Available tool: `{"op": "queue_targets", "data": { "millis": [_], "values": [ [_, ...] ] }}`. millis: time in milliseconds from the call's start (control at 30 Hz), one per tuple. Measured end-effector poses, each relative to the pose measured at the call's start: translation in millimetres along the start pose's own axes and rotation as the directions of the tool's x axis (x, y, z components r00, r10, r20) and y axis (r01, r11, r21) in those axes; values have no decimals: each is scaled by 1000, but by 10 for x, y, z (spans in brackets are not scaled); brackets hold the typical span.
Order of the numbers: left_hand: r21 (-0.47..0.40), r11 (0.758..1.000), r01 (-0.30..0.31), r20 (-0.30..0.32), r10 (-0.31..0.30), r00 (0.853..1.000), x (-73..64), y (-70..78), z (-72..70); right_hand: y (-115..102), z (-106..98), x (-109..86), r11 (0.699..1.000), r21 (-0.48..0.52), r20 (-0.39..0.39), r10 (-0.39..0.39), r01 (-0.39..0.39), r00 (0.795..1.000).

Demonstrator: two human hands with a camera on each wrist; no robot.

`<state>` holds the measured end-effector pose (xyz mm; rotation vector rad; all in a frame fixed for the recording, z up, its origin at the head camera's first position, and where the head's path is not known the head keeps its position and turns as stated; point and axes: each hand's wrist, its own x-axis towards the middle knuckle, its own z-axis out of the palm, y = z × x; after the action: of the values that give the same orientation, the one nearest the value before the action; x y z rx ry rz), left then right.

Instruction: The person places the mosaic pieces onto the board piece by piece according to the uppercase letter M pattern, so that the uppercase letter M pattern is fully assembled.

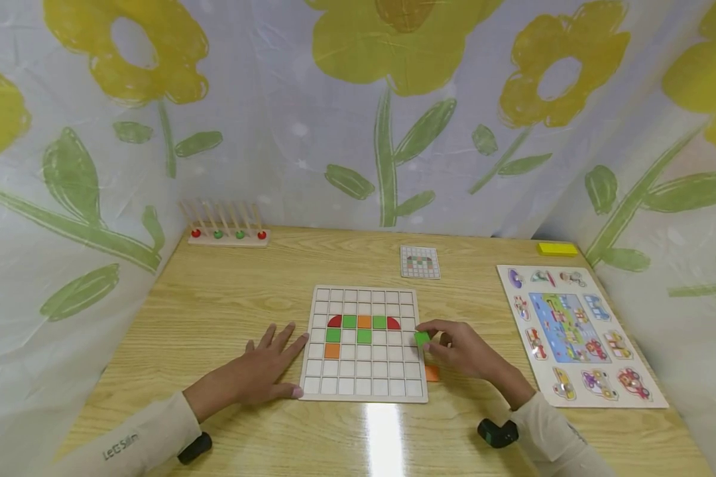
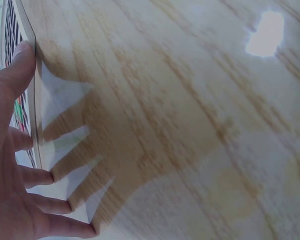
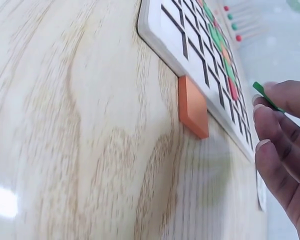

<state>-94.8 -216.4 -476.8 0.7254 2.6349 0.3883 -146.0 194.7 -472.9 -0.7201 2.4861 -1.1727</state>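
A white grid board [image 1: 346,368] lies on the table, its upper cells holding green and orange square tiles and a red rounded tile [image 1: 394,323] at each end of one row. My right hand [image 1: 467,347] pinches a green square tile [image 1: 421,339] between thumb and fingers at the board's right edge. In the right wrist view that green tile [image 3: 266,96] shows edge-on. My left hand [image 1: 258,372] rests with spread fingers at the board's left edge, the thumb touching the rim. An orange tile [image 3: 193,107] lies on the table against the board's right side.
Behind the board lies a small pattern card [image 1: 420,262]. A picture puzzle board [image 1: 579,338] takes up the right side, with a yellow block [image 1: 557,249] beyond it. At the back left stands a peg rack [image 1: 229,241] with red and green beads.
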Motion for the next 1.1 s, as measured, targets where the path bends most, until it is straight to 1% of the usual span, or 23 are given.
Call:
{"op": "queue_targets", "data": {
  "millis": [400, 600, 733, 933, 1100],
  "values": [
    [3, 1000, 3, -13, -2, 1000, -16, 5, 8, -39, 44, 57, 1000, -4, -3, -27, 27, 1000],
    [-7, 1000, 21, 9, -21, 1000, -16, 13, 7, -16, 83, 63, 1000, 10, 19, -7, 7, 1000],
    [-4, 1000, 18, 4, -18, 1000, -14, 13, 13, -12, 96, 70, 1000, 19, 29, 4, -5, 1000],
    [3, 1000, 7, -4, -7, 1000, -13, 5, 11, -11, 107, 80, 1000, 23, 18, -8, 8, 1000],
    [3, 1000, 12, -6, -12, 1000, -12, 8, -2, -14, 114, 91, 999, 33, 19, -20, 19, 1000]
  ]
}}
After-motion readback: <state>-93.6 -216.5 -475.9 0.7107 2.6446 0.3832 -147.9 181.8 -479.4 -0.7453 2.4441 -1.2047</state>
